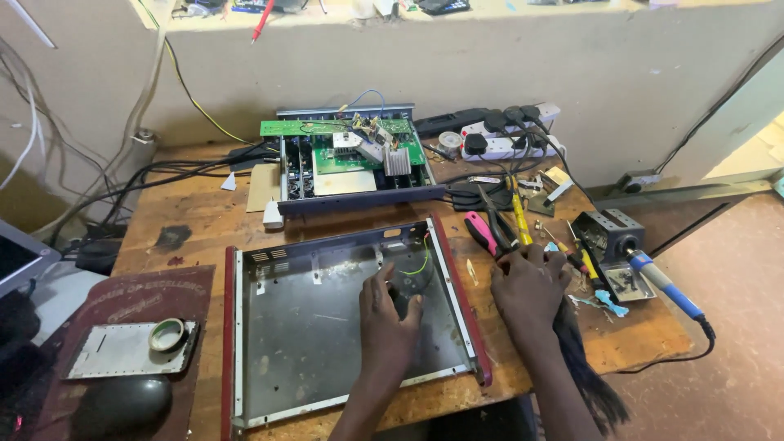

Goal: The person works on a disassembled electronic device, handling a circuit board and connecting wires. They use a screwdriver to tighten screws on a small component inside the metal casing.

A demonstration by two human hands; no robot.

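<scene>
left hand (390,314) flat inside metal chassis (327,343); right hand (529,286) on pliers (490,233)

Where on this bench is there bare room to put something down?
Bare wood lies left of the open circuit-board unit, above the dark red mat. The metal chassis tray floor is bare left of the left hand. It is crowded right of the right hand: pliers, screwdrivers, soldering iron, power strip.
</scene>
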